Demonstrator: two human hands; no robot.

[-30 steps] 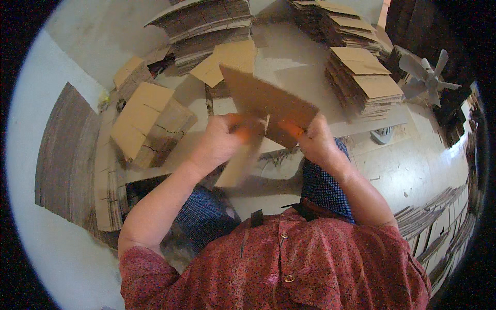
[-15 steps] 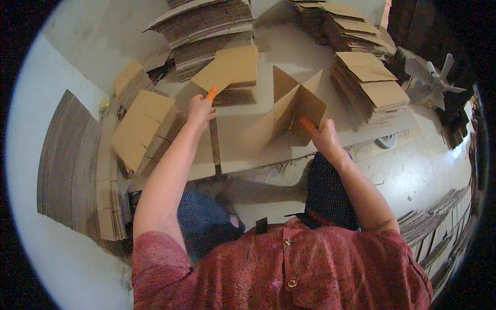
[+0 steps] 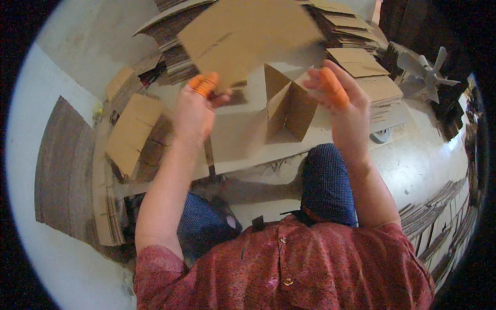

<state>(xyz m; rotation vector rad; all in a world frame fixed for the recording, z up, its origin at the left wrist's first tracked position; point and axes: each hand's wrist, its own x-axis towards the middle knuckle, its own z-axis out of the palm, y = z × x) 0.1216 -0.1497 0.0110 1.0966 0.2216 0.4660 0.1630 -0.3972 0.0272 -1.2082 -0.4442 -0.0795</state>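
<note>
The left hand (image 3: 199,103) pinches 1 near edge of a flat cardboard sheet (image 3: 250,33), raised and tilted above the table (image 3: 235,137). The right hand (image 3: 341,101) sits near its right corner, fingers loosely spread; blur hides any contact. The sheet looks light and fairly stiff—likely to bend at its slits—so 2 opposite edges seem the best hold. Just beyond, 1 folded cardboard piece (image 3: 299,111) stands upright.

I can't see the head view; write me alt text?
A person's left hand holds up a large, motion-blurred cardboard sheet by its near edge. The right hand, open, is near a folded cardboard piece standing on a pale table, with cardboard stacks around.
</note>
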